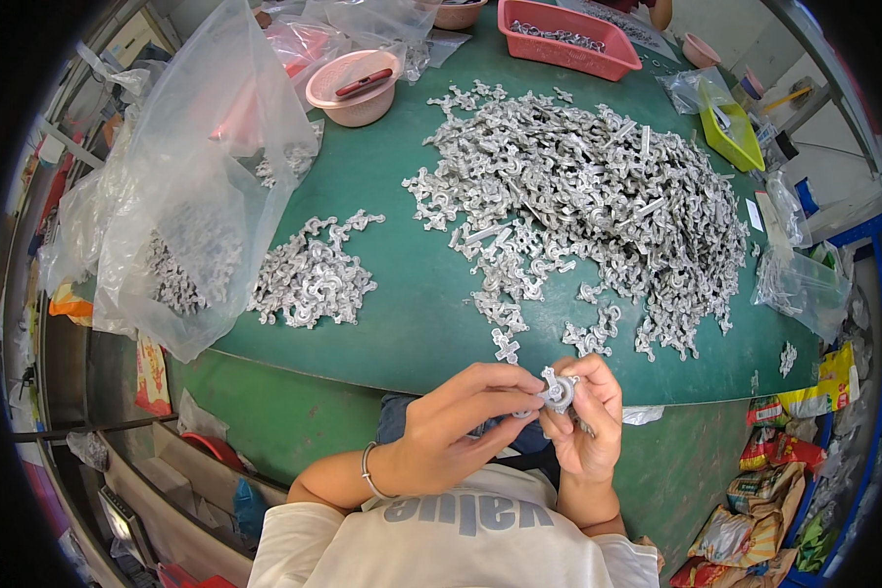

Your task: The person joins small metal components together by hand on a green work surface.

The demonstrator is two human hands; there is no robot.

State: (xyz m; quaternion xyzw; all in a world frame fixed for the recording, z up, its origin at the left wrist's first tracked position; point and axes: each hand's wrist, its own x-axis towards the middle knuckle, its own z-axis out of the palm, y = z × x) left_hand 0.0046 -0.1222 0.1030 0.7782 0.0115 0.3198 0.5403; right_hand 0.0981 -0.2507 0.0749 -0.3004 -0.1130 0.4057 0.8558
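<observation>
Close to my body, at the table's near edge, both hands meet around a small silver-grey metal casting with a round middle and short arms. My right hand pinches it between thumb and fingers. From the other side, the fingertips of my left hand are closed against it; a bit of grey metal shows under them, and I cannot make out whether it is a second piece. Beyond my hands spreads a large heap of similar castings, with a few stray pieces at its near side. A smaller pile lies to the left.
A big clear plastic bag with castings inside stands at the table's left. Farther back are a pink bowl with a red-handled tool across it and a red tray of metal parts. At right sits a yellow-green basket.
</observation>
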